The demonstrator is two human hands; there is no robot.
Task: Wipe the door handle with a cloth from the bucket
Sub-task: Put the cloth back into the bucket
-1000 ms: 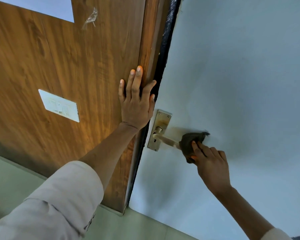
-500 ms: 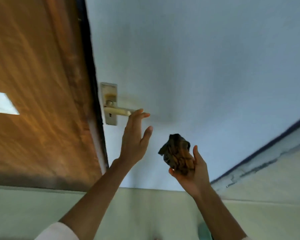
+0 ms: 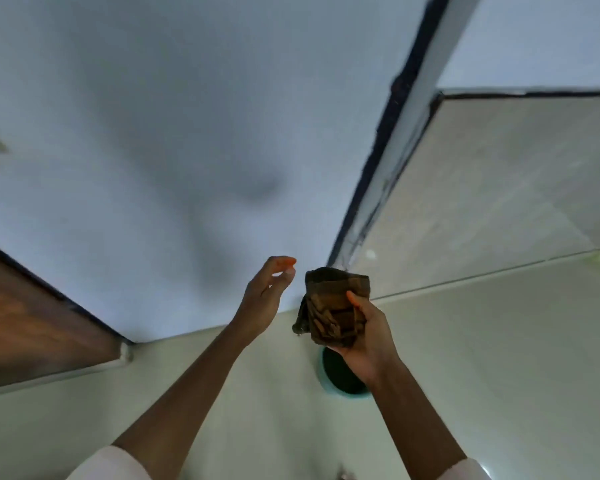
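The brown cloth (image 3: 333,311) sits bunched in the curled right hand (image 3: 364,336) above the teal bucket (image 3: 340,379), looking soft, light and limp, best gripped whole, while the left hand (image 3: 265,299) hangs open, empty.

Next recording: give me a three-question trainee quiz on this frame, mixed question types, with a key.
1. True or false: the right hand grips the brown cloth.
2. The left hand is: A) holding the cloth, B) open and empty, C) pressed flat on the white door.
3. What round, teal-rimmed object sits on the floor below the right hand?

Key:
1. True.
2. B.
3. The bucket, partly hidden by the hand and wrist.
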